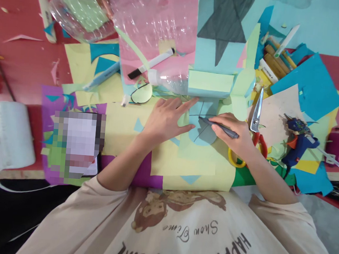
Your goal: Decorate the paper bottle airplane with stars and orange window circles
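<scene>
Between my hands lies a blue paper piece (205,139) with a rounded lower edge and dark lines crossing on it. My right hand (232,130) is closed round a dark grey marker (223,128), its tip at the lines. My left hand (168,117) rests flat with fingers spread; its index fingertip touches the top left of the blue paper. Just above is a clear plastic bottle (173,80) lying on its side, wrapped in blue and pale green paper. Under my right wrist are scissors (256,118) with red and yellow handles.
A blue glue gun (299,143) lies at the right, near blue paper sheets (310,85). A white marker (152,63) and a light blue pen (103,75) lie beyond my left hand. At the left are a white box-shaped device (7,135) and a blurred phone-like object (81,143).
</scene>
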